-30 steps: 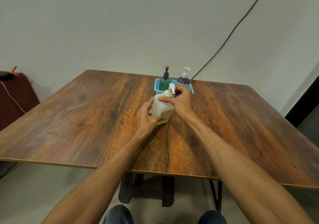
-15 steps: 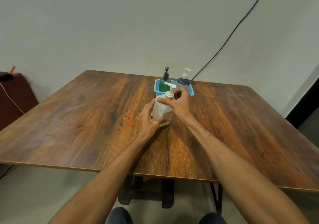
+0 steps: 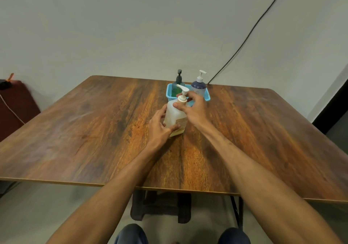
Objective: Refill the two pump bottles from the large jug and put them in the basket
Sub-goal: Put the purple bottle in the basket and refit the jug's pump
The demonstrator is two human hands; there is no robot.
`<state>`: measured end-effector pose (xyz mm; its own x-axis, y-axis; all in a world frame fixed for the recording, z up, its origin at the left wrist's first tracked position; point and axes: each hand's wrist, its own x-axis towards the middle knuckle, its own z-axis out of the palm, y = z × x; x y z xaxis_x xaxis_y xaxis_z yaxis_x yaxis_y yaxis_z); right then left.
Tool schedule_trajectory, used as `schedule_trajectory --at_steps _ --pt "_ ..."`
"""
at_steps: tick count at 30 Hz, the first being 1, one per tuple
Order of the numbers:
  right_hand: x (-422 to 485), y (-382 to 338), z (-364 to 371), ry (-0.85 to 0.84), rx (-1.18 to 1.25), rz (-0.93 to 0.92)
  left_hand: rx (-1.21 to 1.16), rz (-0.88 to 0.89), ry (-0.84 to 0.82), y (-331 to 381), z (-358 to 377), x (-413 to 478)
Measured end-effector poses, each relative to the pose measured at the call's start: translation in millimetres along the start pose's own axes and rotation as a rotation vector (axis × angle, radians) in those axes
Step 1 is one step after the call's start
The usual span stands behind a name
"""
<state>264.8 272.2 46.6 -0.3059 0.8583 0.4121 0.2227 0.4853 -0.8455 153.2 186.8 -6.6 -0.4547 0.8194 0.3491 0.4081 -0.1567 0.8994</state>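
Note:
A translucent white jug (image 3: 176, 116) with a white pump top (image 3: 183, 93) stands upright on the wooden table (image 3: 94, 130), just in front of the blue basket (image 3: 169, 93). My left hand (image 3: 160, 127) wraps the jug's lower body from the left. My right hand (image 3: 194, 108) pinches the pump collar at the jug's neck. Inside the basket stand a green pump bottle with a dark pump (image 3: 178, 80) and a dark blue pump bottle with a white pump (image 3: 198, 86).
A black cable (image 3: 250, 33) runs down the wall to the table's far edge behind the basket. A dark red cabinet (image 3: 17, 104) stands left of the table. The table's near edge crosses the lower frame, with my knees below it.
The pump spout has swung from pointing away to pointing left as my right hand turns the collar. My left hand kept its hold on the jug body.

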Motion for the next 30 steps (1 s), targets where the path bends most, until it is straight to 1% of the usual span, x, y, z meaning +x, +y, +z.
schedule_trajectory --at_steps 3,6,8,11,14,16,19,21,24,30 --pt "1.5 -5.2 2.5 0.08 -0.005 0.002 -0.019 0.006 -0.014 1.2 0.2 3.7" --pt "3.0 -2.8 3.8 0.077 0.002 -0.04 -0.02 0.008 -0.043 0.9 -1.8 9.3" --pt "6.7 6.7 -1.8 -0.021 0.035 -0.046 0.004 0.001 -0.085 0.1 -3.4 14.8" --pt "11.9 30.5 -19.5 -0.261 0.13 0.041 0.006 -0.035 -0.159 -3.0 -5.8 24.6" --pt "17.7 65.2 -30.7 -0.457 0.169 0.098 0.009 -0.044 -0.213 -10.1 -3.7 37.6" --pt "23.8 86.8 -29.5 -0.52 0.198 0.14 -0.003 -0.052 -0.238 -17.5 -0.5 48.0" --pt "37.3 102.9 -26.1 -0.515 0.237 0.169 -0.023 -0.077 -0.26 -23.8 1.9 61.1" --pt "49.1 97.3 -27.3 -0.507 0.253 0.197 -0.051 -0.113 -0.253 -17.6 1.8 70.9" --pt "67.5 67.0 -38.5 -0.489 0.236 0.251 -0.079 -0.128 -0.24 12.1 -1.2 88.2" --pt "108.2 -35.5 -93.3 -0.44 0.186 0.36 -0.111 -0.168 -0.306 117.2 -14.1 139.6"
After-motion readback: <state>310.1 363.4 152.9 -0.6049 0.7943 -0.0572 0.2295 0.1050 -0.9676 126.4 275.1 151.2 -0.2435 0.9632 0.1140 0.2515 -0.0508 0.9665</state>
